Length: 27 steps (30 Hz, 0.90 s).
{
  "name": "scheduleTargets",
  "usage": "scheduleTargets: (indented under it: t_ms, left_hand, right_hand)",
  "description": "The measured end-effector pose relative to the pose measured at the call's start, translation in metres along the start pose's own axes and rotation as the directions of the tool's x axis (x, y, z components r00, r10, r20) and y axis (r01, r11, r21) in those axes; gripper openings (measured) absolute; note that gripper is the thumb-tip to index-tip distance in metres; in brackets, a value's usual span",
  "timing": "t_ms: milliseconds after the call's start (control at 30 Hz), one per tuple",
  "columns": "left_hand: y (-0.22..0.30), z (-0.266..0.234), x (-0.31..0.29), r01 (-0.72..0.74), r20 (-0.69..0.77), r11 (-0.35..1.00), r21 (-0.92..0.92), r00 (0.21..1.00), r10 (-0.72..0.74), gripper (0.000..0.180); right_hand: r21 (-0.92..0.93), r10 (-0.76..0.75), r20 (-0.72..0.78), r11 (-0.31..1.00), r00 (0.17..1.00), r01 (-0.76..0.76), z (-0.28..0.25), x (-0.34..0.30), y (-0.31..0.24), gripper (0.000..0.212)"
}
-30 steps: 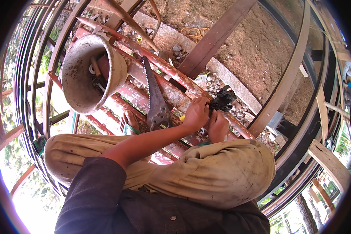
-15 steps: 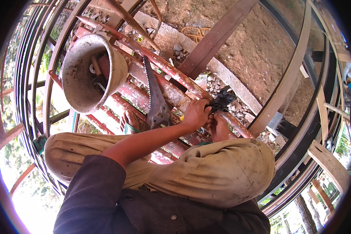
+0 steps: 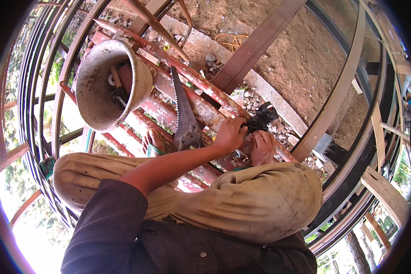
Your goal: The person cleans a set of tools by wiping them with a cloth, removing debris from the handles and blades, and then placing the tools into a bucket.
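Note:
My left hand [image 3: 230, 135] pinches a crumpled black plastic bag [image 3: 263, 117] at its near left end, above the rusty red metal bars. Close beside it, my right hand [image 3: 263, 147] has curled fingers against the bag's lower edge; its fingertips are partly hidden. What the bag contains, if anything, I cannot make out. A handsaw blade [image 3: 183, 116], dark and toothed, lies across the bars left of my hands. Further left stands a dirty pale bucket [image 3: 139, 84], tilted toward me, with a wooden-handled tool [image 3: 116, 76] and other tools inside.
I sit with bent knees on a platform of flaking red bars [image 3: 201, 102]. A brown board [image 3: 255, 45] slants away beyond them, over soil and gravel. Curved-looking beams [image 3: 335, 98] rise at the right, and an orange cord [image 3: 233, 41] lies on the ground.
My right hand has turned and shifted slightly right, apart from the left, so more of its fingers show. The bag's loose end has moved a little. The view has shifted slightly.

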<state>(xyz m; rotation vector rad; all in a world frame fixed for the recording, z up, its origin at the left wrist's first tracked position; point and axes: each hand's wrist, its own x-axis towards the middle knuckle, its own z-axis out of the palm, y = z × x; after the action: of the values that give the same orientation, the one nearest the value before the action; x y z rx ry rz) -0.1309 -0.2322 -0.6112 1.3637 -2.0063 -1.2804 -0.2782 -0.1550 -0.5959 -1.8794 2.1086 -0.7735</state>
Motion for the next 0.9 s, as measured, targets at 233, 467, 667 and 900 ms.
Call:
scheduleTargets:
  t_ms: [233,467,667,900]
  left_hand:
    - [-0.002,0.0,-0.001,-0.037,-0.01,0.998,-0.045,0.999,0.037,0.02]
    - [0.01,-0.011,-0.003,-0.143,0.031,0.989,0.024,0.989,0.142,0.042]
    - [0.014,-0.011,0.0,-0.155,0.044,0.978,0.137,0.988,0.15,0.047]
    - [0.013,-0.008,0.002,-0.102,0.001,0.992,0.069,0.995,0.102,0.032]
  right_hand:
    - [0.077,0.156,0.187,0.982,0.97,-0.173,0.0,0.013,0.001,0.007]
    - [0.12,0.296,0.153,0.942,0.943,-0.315,-0.002,0.007,-0.006,0.005]
    - [0.029,0.137,0.055,0.99,0.989,-0.139,-0.008,-0.002,-0.007,0.011]
    - [0.127,0.198,0.093,0.97,0.976,-0.208,0.004,-0.016,0.001,0.01]
